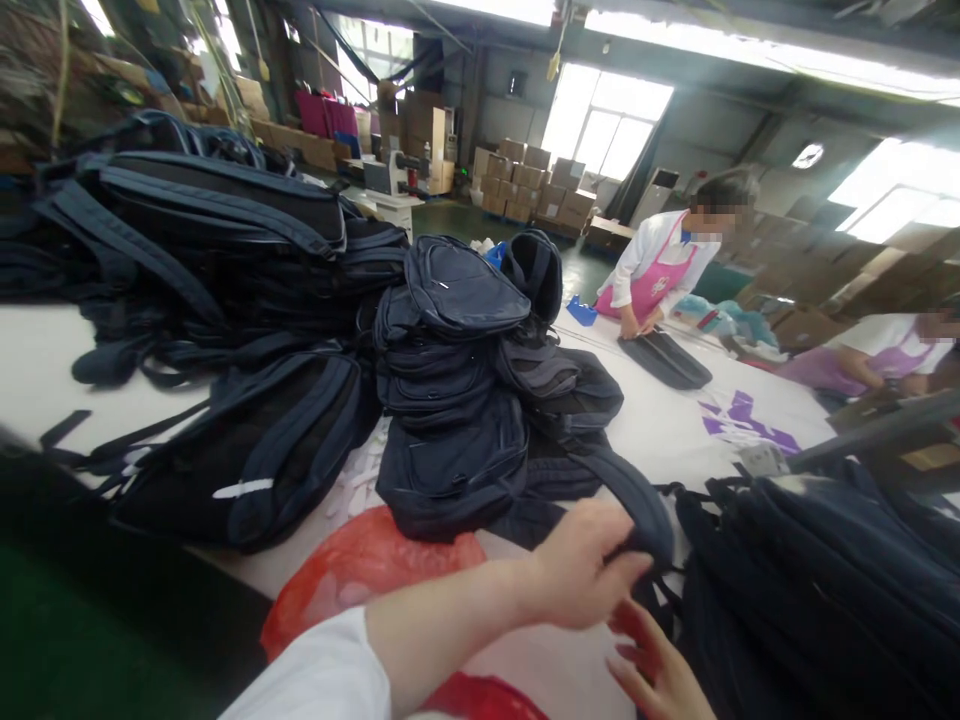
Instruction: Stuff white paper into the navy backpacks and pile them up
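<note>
My left hand [589,565] is curled at the lower centre right, its fingers closed by the end of a dark padded strap [637,500]; what it grips is too hidden to name. Just below and to the right, my right hand [656,665] has its fingers spread, with nothing visible in them. The strap runs from a navy backpack [555,475] lying behind my left hand. A stack of navy backpacks [457,460] stands beyond my left forearm. Under that forearm lies a red plastic bag [360,565] on the white table [525,650].
A large pile of backpacks [225,210] fills the back left, and another backpack [262,460] lies nearer. More dark bags [825,580] crowd the right. Across the table a person in a pink apron [652,280] handles a dark pouch [667,360]. Another person works at far right.
</note>
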Available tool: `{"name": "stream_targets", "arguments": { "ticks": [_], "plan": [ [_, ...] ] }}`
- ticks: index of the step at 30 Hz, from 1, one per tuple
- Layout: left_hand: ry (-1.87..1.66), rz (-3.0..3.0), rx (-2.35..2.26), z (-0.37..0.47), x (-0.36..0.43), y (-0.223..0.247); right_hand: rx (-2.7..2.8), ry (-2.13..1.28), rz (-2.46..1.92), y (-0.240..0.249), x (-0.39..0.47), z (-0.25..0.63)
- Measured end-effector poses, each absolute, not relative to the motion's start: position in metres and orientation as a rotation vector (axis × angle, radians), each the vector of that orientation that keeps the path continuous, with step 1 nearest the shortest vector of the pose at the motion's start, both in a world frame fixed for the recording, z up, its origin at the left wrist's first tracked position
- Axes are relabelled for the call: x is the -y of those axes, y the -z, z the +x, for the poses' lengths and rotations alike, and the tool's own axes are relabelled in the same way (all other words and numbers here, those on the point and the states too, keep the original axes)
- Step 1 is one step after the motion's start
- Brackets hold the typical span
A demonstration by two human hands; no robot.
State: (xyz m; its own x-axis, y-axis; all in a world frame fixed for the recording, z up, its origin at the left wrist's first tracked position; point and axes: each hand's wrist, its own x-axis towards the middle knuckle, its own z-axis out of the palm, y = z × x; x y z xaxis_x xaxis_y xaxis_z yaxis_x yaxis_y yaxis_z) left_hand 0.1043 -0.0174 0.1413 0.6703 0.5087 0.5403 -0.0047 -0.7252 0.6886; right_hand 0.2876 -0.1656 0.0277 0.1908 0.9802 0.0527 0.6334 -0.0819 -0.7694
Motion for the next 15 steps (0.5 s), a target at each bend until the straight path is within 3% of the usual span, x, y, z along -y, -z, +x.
{"name": "stream_targets", "arguments": {
  "ticks": [7, 12, 15],
  "plan": [
    [-0.508, 2.442, 0.227, 0.136, 0.078, -0.137, 1.66, -0.349, -1.83, -0.016, 0.14, 0.199],
    [-0.466, 2.31, -0.248, 0.043, 0.044, -0.129, 1.191, -0.722, -1.691, -0.018, 0.147, 0.233],
    [-0.072, 2.325, -0.699, -0.026, 0.035, -0.113, 0.6, -0.927, -1.499, -0.02, 0.146, 0.263]
  ]
}}
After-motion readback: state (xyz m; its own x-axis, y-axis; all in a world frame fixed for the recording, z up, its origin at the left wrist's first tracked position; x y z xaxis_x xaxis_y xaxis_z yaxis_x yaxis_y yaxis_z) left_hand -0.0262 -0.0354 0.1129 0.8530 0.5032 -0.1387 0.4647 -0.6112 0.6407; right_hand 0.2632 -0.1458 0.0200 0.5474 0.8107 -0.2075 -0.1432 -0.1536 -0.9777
